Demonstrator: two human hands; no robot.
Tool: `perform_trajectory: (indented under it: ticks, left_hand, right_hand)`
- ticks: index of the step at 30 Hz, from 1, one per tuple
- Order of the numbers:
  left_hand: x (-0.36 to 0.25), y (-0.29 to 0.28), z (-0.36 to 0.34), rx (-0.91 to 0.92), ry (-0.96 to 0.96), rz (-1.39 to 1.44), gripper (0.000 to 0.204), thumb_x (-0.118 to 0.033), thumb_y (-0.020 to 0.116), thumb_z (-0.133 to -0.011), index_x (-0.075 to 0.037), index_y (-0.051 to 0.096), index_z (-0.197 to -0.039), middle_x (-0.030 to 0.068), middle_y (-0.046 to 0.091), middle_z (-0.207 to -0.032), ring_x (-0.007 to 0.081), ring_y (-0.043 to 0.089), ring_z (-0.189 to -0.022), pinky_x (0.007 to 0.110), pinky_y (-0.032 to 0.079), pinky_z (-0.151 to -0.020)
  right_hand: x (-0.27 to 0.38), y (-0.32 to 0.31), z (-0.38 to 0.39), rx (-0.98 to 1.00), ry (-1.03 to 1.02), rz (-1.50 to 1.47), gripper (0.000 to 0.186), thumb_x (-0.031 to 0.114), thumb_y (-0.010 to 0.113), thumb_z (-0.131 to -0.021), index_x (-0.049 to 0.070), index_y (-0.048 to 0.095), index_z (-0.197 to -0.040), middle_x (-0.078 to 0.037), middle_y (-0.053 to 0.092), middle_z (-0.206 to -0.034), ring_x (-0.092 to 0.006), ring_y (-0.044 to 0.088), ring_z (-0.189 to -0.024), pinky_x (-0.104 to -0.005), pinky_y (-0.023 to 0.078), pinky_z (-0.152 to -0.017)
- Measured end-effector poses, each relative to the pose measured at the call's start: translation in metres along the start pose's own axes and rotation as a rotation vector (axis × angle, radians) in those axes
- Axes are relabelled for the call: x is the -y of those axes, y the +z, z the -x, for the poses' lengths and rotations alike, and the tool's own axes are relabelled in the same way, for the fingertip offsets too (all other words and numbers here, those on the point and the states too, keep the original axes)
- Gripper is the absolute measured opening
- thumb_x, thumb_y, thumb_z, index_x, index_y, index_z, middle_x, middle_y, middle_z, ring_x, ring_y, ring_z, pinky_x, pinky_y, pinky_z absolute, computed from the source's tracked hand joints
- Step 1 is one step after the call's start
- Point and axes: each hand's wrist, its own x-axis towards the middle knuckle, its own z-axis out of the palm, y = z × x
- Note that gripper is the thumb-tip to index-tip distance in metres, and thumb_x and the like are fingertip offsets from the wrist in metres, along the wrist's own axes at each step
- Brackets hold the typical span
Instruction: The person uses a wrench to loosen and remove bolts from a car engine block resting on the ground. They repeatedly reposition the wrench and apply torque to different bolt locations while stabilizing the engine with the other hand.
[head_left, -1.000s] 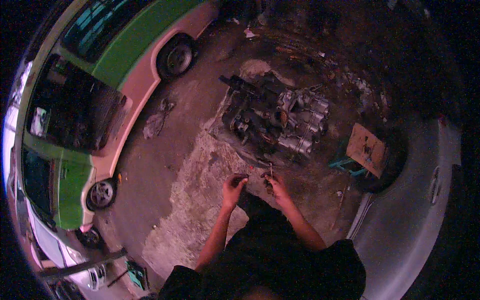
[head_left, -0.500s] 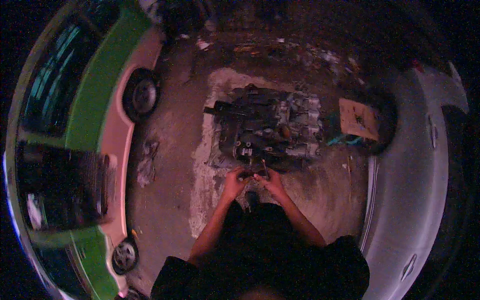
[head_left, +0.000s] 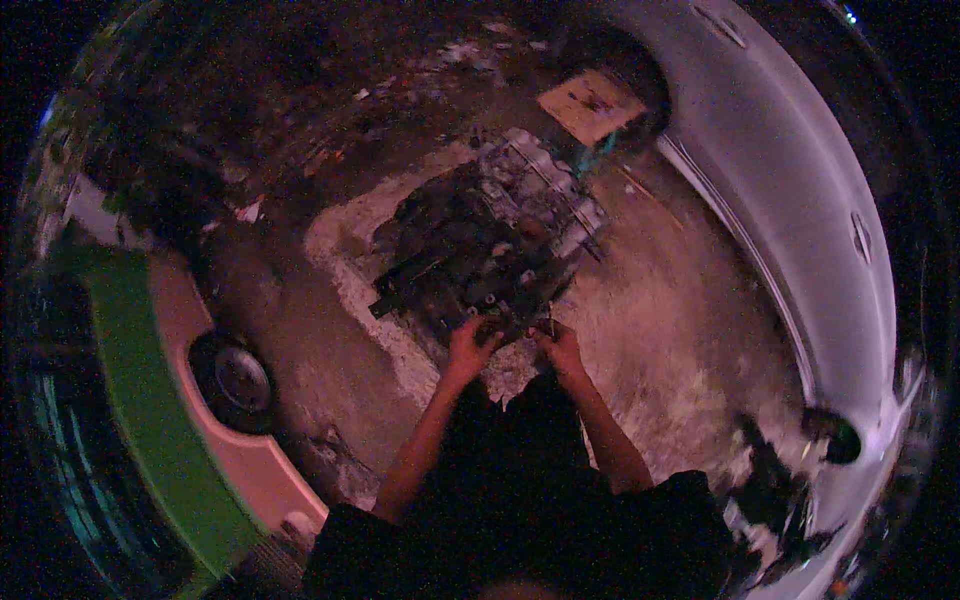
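a rough, stained concrete floor [head_left: 690,330] fills the dim scene, patchy pale and dark, littered with scraps far beyond the fingers. a smooth pale vehicle body [head_left: 800,210] curves along the side past the right fingers, and a green-and-pink vehicle [head_left: 170,400] with a dark round wheel [head_left: 235,378] sits well out from the left fingers. just ahead of the fingertips lies a greasy engine block [head_left: 490,240], blocky cast metal, dark and grimy at one end, lighter grey at the other; a flat brown cardboard piece [head_left: 590,100] rests beyond it. the left hand [head_left: 470,345] touches the block's near edge, fingers curled; the right hand [head_left: 558,345] is beside it, fingers bent around a thin dark item too small to identify.
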Motion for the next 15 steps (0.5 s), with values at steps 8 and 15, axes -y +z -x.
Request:
perform_trajectory:
  ticks: [8,15]
  left_hand:
    - [0.024,-0.043,0.022,0.344,-0.009,-0.03,0.043,-0.029,0.073,-0.093,0.002,0.068,-0.122,0.0212,0.072,-0.118,0.0329,0.068,-0.113,0.042,0.051,-0.1]
    - [0.038,-0.048,0.045,0.393,-0.004,-0.104,0.041,-0.032,0.07,-0.094,0.0,0.069,-0.12,0.0192,0.072,-0.117,0.0341,0.068,-0.113,0.042,0.05,-0.101]
  right_hand:
    - [-0.043,0.037,0.086,-0.35,-0.072,-0.251,0.025,0.025,0.077,-0.091,0.005,0.069,-0.103,0.001,0.062,-0.077,-0.006,0.046,-0.056,-0.025,0.033,-0.045]
    - [-0.067,0.054,0.104,-0.49,-0.059,-0.253,0.027,0.026,0.078,-0.09,0.005,0.069,-0.103,-0.001,0.066,-0.08,-0.0066,0.046,-0.054,-0.0251,0.034,-0.046]
